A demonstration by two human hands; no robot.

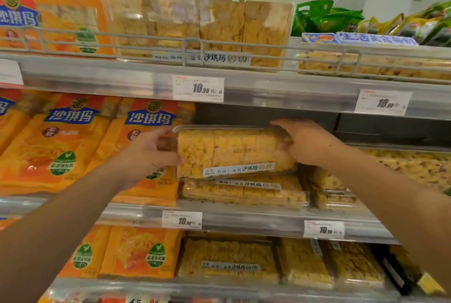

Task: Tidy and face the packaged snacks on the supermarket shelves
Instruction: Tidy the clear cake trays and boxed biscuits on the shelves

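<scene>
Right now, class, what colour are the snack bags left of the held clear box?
Orange bags, with blue-and-red tops; head view.

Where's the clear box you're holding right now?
Head view, middle shelf, centre: the clear snack box sits tilted on a flat box, held between left hand and right hand, orange bags on its left.

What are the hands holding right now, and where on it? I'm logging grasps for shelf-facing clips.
A clear plastic box of yellow snack squares, held by its two short ends: the left hand at its left end, the right hand at its upper right end.
</scene>
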